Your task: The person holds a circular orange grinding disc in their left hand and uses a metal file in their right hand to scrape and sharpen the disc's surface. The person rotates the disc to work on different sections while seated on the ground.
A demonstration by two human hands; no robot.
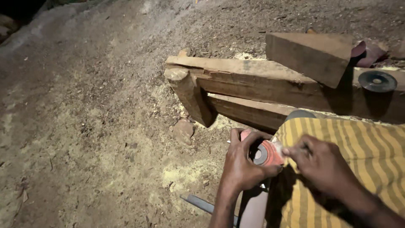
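Observation:
My left hand (242, 162) grips a round red disc with a dark centre hole (265, 153), holding it up in front of me. My right hand (318, 162) pinches the disc's right edge, where a bit of clear wrapping shows. Both hands are over my lap, which is covered by a yellow and brown striped cloth (371, 147). A second dark grey disc (376, 81) lies flat on the wooden beam at the right.
Heavy wooden beams (253, 82) lie across the dirt ground, with a thick wood block (312, 55) resting on top. Sawdust and a small stone (184, 131) lie below the beam end. A grey metal bar (202, 204) lies under my left forearm.

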